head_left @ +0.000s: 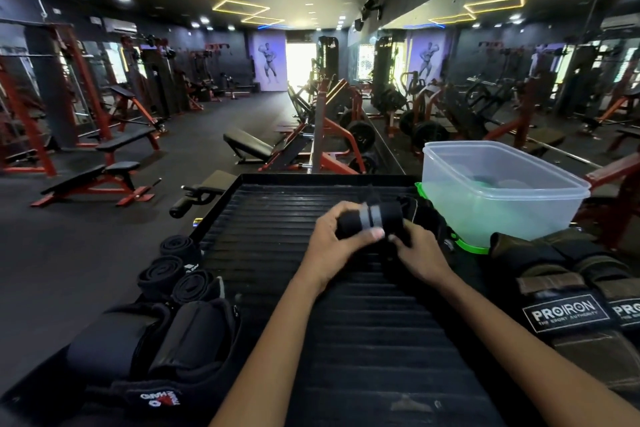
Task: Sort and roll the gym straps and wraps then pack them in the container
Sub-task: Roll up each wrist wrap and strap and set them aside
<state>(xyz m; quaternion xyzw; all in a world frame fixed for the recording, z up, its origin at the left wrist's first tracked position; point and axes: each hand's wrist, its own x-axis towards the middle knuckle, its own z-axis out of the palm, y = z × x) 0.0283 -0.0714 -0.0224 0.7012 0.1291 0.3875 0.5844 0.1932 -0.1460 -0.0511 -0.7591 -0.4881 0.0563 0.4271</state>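
Mostly rolled, black wrap (367, 220) with grey band, gripped by both hands

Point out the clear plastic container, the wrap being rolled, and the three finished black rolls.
clear plastic container (568, 184): head view, on its near right rim.
wrap being rolled (370, 218): head view, on the grey stripe between both hands.
finished black rolls (162, 276): head view, on the middle roll's coiled end.

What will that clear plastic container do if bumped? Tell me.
The clear plastic container looks thin-walled and nearly empty, so it is probably light and slides easily. It sits on a green lid at the platform's edge, so it might tip off.
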